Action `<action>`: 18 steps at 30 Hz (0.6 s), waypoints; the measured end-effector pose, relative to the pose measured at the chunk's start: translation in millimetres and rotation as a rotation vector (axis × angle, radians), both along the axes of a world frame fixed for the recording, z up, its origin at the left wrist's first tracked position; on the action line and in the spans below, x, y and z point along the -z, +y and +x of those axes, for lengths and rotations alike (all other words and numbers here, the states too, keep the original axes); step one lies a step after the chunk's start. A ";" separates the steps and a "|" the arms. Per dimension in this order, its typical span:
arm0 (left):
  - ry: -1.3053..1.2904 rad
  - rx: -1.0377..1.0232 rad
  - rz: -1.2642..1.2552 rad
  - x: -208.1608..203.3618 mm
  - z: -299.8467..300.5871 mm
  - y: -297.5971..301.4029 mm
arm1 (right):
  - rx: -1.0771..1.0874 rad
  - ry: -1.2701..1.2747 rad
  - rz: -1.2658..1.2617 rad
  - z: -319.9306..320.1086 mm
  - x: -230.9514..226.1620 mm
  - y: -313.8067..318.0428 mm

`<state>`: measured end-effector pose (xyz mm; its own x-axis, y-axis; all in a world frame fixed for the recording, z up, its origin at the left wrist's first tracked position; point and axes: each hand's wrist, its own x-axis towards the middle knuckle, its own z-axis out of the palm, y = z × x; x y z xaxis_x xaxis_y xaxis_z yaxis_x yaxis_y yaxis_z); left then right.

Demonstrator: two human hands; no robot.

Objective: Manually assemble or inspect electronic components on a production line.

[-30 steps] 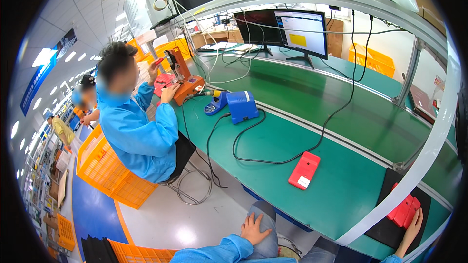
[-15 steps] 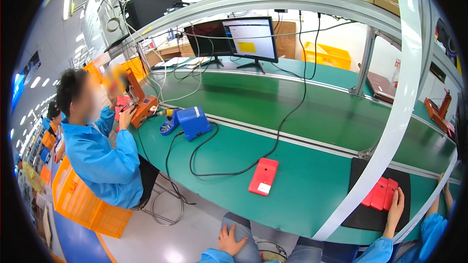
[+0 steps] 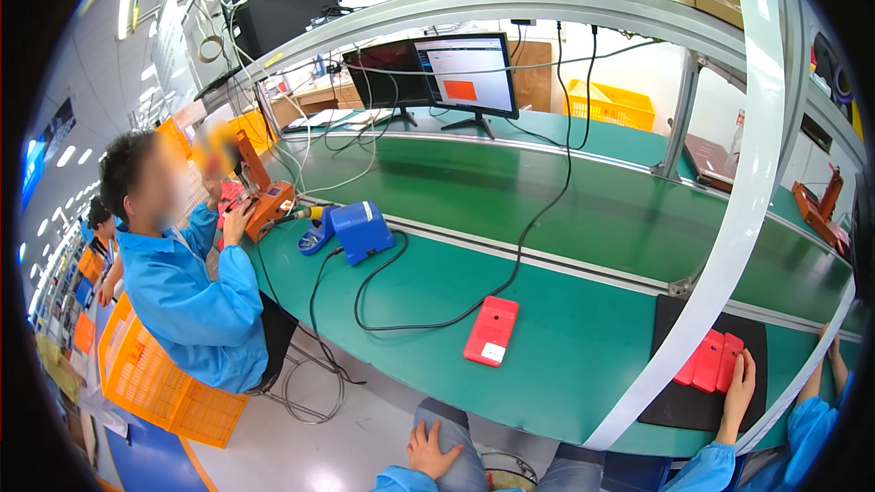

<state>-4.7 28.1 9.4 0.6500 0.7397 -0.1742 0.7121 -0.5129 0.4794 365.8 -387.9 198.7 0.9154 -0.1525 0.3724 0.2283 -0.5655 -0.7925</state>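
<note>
My left hand [image 3: 434, 452] lies flat on my knee with its fingers apart and holds nothing. At the right, my right hand [image 3: 742, 390] closes around the outer edge of a red phone-shaped device [image 3: 728, 363]. Beside it, touching or nearly so, are more red pieces [image 3: 705, 360] of the same look, all lying on a black mat [image 3: 673, 337]. Another red phone-shaped device [image 3: 493, 326] rests alone on the green bench [image 3: 428, 296], a white label near its lower end. My right palm and part of the held edge are hidden.
A blue soldering station [image 3: 363, 230] with a black cable stands left of centre. At the left, a person in blue [image 3: 196, 301] works at an orange fixture [image 3: 269, 202]. A white upright strip [image 3: 702, 301] crosses before the mat. Another person's hands [image 3: 831, 360] show far right.
On the lit monitor the yellow rectangle has turned orange-red. The person at the left has shifted slightly. My hands and the red devices have stayed put.
</note>
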 end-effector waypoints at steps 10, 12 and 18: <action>0.020 0.005 0.001 -1.2 1.0 1.6 | -0.005 -0.006 -0.007 1.2 2.0 -1.6; 0.028 0.007 -0.007 -3.5 3.3 1.5 | -0.007 -0.007 -0.008 3.3 4.9 -5.4; 0.000 -0.007 0.045 1.1 -6.7 0.4 | -0.059 -0.010 -0.008 15.7 17.9 -9.0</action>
